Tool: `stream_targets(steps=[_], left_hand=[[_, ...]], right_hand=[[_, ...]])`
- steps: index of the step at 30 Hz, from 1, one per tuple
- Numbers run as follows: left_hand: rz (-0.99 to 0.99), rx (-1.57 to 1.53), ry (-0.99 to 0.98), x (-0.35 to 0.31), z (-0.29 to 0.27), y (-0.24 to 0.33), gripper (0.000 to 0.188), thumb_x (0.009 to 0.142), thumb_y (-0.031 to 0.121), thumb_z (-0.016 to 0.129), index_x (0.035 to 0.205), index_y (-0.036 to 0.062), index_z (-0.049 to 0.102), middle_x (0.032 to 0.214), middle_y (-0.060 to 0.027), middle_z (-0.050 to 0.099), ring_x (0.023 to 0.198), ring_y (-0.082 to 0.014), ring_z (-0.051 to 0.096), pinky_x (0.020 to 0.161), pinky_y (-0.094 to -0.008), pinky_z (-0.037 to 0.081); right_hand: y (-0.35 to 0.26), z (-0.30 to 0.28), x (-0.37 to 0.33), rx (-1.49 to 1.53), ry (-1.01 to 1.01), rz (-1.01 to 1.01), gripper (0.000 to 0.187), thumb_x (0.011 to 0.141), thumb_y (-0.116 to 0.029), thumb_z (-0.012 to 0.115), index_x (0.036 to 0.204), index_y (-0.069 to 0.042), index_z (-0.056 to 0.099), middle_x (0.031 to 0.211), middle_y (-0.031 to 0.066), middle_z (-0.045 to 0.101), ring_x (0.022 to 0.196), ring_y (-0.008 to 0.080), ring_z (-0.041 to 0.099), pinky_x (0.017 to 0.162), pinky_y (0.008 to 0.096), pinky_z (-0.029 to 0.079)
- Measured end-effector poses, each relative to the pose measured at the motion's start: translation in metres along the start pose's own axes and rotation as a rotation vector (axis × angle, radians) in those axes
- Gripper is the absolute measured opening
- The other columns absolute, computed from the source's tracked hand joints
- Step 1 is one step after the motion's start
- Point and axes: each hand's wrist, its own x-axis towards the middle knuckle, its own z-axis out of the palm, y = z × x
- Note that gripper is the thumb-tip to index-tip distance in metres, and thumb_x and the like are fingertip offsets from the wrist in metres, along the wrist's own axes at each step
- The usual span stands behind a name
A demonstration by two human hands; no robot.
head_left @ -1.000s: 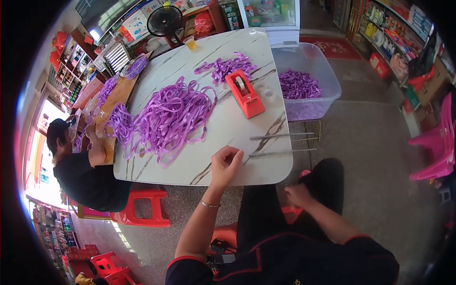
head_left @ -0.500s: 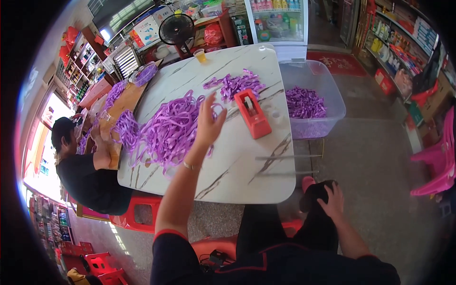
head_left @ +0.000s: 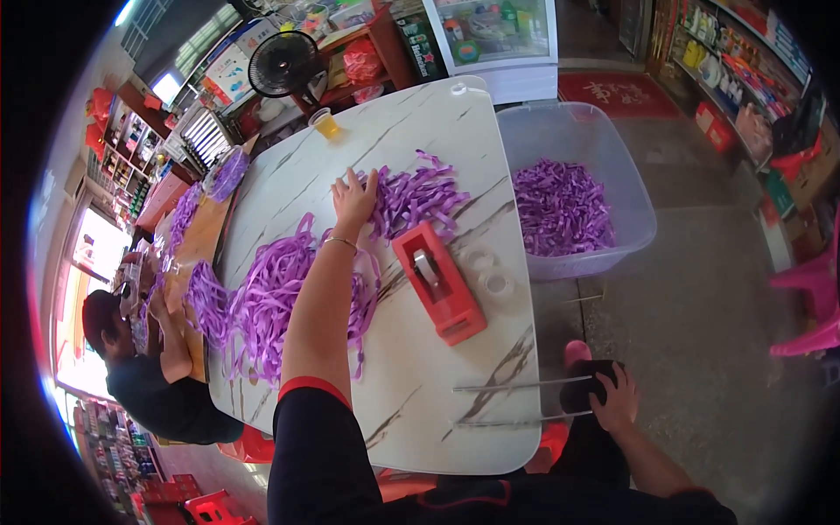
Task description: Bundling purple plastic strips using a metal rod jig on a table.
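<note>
Fingers point(head_left: 353, 181) beside purple ribbons point(head_left: 418, 199)

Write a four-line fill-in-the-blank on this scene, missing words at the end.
The hand beside the smaller ribbon pile is the person's ____ one.
The tape dispenser on the table is coloured ____.
The clear bin holds ribbon pieces coloured ____.
Two thin rods extend past the table's ____ edge.

Missing words: left; red; purple; right.
</note>
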Motion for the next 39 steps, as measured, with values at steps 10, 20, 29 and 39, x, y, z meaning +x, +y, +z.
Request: stream_targets(steps=[10, 20, 29, 39], left_hand=[[0.222, -0.616, -0.254, 0.024, -0.02, 0.081, 0.076, 0.087, 0.054, 0.04, 0.14, 0.007, 0.014, 0.139, -0.0236, 0.025, 0.131, -0.0342, 0.02, 0.106, -0.0395, 0.018], [0.594, -0.077, -0.537, -0.07, -0.069, 0.02, 0.108, 0.065, 0.05, 0.071, 0.143, 0.0192, 0.003, 0.146, -0.0227, 0.004, 0.136, -0.036, 0.004, 0.109, -0.0442, 0.011], [0.499, 0.05, -0.244, -0.07, -0.048, 0.062, 0.105, 0.064, 0.058, 0.067, 0.143, 0.0233, 0.008, 0.143, -0.0263, 0.01, 0.132, -0.044, 0.011, 0.104, -0.0542, 0.016], [0.348, -0.196, -0.324, -0.2, -0.173, 0.03, 0.019, 0.08, 0.02, 0.063, 0.076, 0.0017, 0.061, 0.062, -0.0077, 0.055, 0.055, -0.0175, 0.053, 0.052, -0.0291, 0.042]], right_hand=[[-0.014, -0.004, 0.003, -0.045, -0.01, 0.015, 0.047, 0.071, -0.032, 0.063, 0.116, -0.021, 0.054, 0.136, 0.0097, 0.033, 0.128, 0.0325, 0.024, 0.101, 0.0478, 0.024], [-0.013, -0.01, -0.01, -0.001, 0.003, 0.075, 0.043, 0.072, -0.031, 0.062, 0.114, -0.021, 0.054, 0.134, 0.0075, 0.034, 0.129, 0.0309, 0.023, 0.103, 0.0491, 0.02], [-0.029, 0.003, -0.006, -0.055, 0.007, -0.035, 0.043, 0.072, -0.03, 0.063, 0.113, -0.02, 0.054, 0.134, 0.0074, 0.035, 0.128, 0.0305, 0.024, 0.103, 0.0476, 0.021], [-0.028, 0.01, -0.014, -0.057, 0.052, -0.099, 0.042, 0.075, -0.029, 0.061, 0.116, -0.022, 0.053, 0.134, 0.0064, 0.035, 0.128, 0.0293, 0.025, 0.103, 0.0467, 0.022]])
